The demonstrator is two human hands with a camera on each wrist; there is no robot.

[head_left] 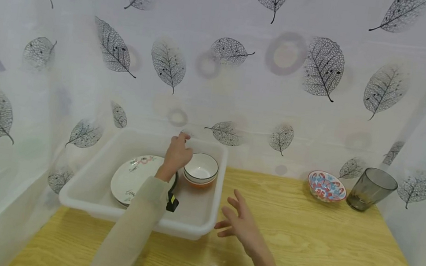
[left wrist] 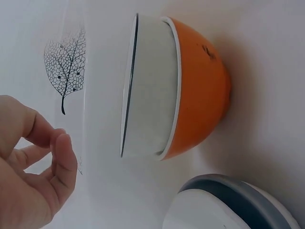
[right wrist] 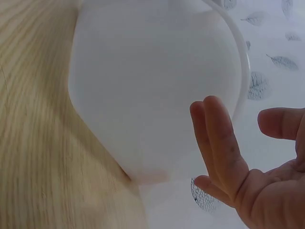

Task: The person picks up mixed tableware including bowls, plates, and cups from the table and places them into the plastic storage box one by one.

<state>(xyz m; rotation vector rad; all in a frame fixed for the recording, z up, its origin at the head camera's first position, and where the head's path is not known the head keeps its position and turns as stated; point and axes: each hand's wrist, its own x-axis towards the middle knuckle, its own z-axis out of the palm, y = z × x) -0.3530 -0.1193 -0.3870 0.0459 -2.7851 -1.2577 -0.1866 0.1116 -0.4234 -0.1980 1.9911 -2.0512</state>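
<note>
My left hand (head_left: 178, 153) hovers over the white plastic tub (head_left: 210, 203), its fingers loosely bent and nothing between them. Just to its right a white dark-rimmed bowl (head_left: 201, 167) sits nested in an orange bowl (left wrist: 202, 90); the left wrist view shows both from the side, apart from the fingers. Under the left forearm lie stacked plates (head_left: 132, 176), the top one white with a floral print and partly covered by the sleeve. My right hand (head_left: 243, 225), fingers spread and holding nothing, is beside the tub's right front corner, above the wooden table.
At the back right of the table (head_left: 302, 250) stand a small bowl (head_left: 326, 187) with a red and blue pattern and a grey see-through glass (head_left: 371, 190). A leaf-printed white curtain (head_left: 218, 93) closes off the back and both sides. The tub's rim stands up around the dishes.
</note>
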